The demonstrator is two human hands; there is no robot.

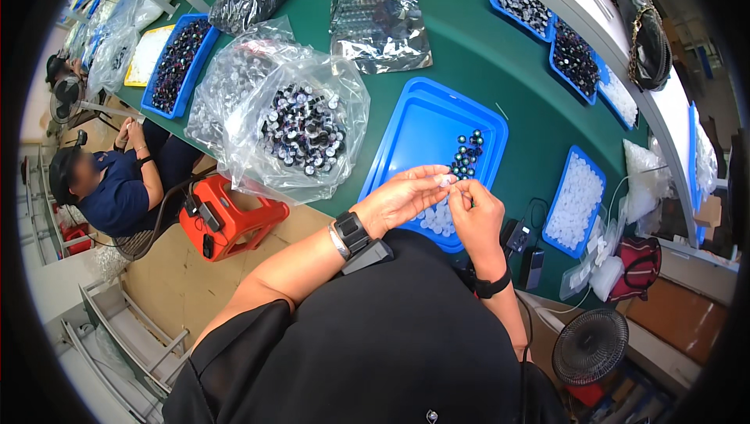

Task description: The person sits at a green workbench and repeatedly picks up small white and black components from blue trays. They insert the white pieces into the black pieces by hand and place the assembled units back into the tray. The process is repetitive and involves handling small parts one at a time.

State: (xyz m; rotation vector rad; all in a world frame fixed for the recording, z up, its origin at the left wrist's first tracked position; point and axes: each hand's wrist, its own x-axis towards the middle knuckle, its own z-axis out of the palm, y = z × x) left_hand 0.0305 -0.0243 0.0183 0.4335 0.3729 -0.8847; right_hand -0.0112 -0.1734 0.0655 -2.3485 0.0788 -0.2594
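My left hand (408,194) is closed in a pinch on a small whitish piece (445,180). Close beside it, my right hand (478,217) has its fingers pressed together; what they hold, if anything, is too small to make out. Both hands are over the near part of a blue tray (402,131). Dark, shiny round beads (469,154) lie in its right side, just beyond my fingers. White pieces (437,219) lie in the near end, partly hidden under my hands.
Left of the tray sits an opened clear bag (355,123) of dark and clear round pieces. A blue tray of white pieces (574,203) stands right; small dark devices (531,268) lie nearby. A co-worker (117,189) sits left beyond a red stool (234,221). A fan (590,346) stands lower right.
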